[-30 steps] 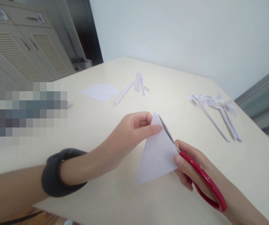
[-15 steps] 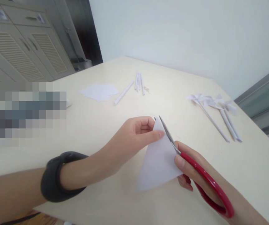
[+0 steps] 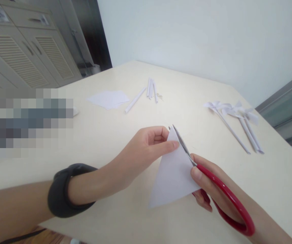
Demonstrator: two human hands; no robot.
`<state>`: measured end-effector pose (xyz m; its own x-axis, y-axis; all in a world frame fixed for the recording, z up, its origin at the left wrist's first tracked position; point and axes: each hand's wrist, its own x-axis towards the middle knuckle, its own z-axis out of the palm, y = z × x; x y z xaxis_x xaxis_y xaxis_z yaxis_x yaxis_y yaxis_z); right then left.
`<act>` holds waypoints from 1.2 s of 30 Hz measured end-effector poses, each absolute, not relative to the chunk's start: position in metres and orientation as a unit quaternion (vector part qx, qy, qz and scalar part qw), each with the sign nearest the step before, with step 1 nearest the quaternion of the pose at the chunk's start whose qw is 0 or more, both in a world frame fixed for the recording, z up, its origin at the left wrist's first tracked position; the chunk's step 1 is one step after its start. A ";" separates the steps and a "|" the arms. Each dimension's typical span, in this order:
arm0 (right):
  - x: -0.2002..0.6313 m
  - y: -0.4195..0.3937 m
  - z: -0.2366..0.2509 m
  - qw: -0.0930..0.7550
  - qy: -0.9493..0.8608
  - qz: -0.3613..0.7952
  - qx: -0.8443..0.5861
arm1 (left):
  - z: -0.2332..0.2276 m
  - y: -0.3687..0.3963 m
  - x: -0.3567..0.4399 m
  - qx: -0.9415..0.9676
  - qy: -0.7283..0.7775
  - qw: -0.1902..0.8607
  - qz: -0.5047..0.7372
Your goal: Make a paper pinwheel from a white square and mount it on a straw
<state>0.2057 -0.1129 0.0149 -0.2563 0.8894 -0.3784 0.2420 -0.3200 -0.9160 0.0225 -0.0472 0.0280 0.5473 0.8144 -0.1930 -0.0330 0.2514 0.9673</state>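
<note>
From my remote seat, the folded paper triangle (image 3: 172,176) hung over the table (image 3: 275,183), barely shifted since a second before. My left hand (image 3: 146,149) pinched its tip; my right hand (image 3: 207,186) gripped red scissors (image 3: 212,186), blades nearly closed along its edge.

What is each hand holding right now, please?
Left hand: closed, pinching the top corner of the folded white paper triangle.
Right hand: closed around the red-handled scissors, blades at the paper's edge.

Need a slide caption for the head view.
Left hand pinches folded white paper; right hand cuts with red-handled scissors.
</note>
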 end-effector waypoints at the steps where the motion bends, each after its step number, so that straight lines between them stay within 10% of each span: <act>1: 0.206 -0.113 0.013 0.270 -0.516 0.600 -0.548 | 0.028 -0.047 0.023 0.532 0.368 0.700 0.303; 36: 0.206 -0.110 0.028 0.250 -0.523 0.609 -0.542 | 0.030 -0.042 0.026 0.556 0.359 0.663 0.351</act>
<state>0.2060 -0.1103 0.0284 -0.2881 0.8710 -0.3979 0.2618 -0.3281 -0.9076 0.0260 -0.0423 0.0298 0.4964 0.8639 -0.0854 -0.0663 0.1358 0.9885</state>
